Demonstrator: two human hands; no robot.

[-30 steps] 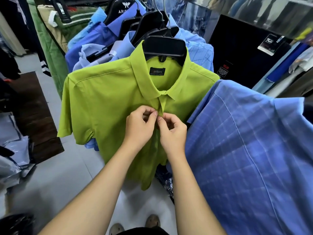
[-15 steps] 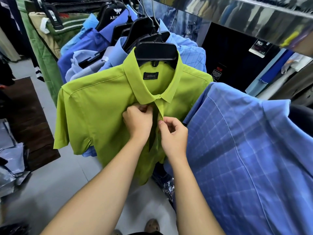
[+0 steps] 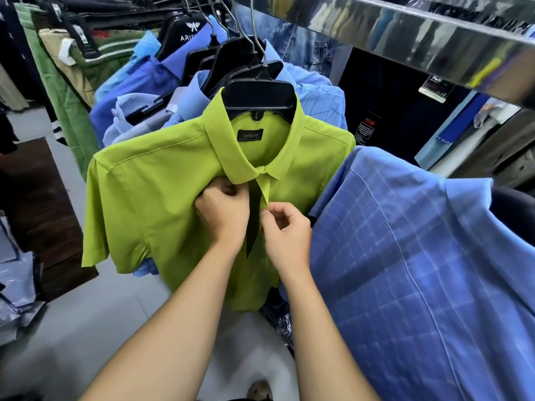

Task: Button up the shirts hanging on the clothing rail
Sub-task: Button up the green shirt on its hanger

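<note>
A lime-green short-sleeved shirt hangs on a black hanger facing me. Its collar is closed at the top, and below that the front gapes in a dark slit. My left hand grips the left front edge just under the collar. My right hand pinches the right placket edge slightly lower, thumb and forefinger closed on the fabric. The two edges are held apart. Any button under my fingers is hidden.
A blue checked shirt hangs close on the right, touching my right forearm. Several blue shirts hang behind the green one. A mirrored rail runs overhead at the right. Green and beige garments hang at left above grey floor.
My hands were together at one button below the collar. They have separated: the left moved up under the collar, the right stayed lower, and the front has opened into a gap.
</note>
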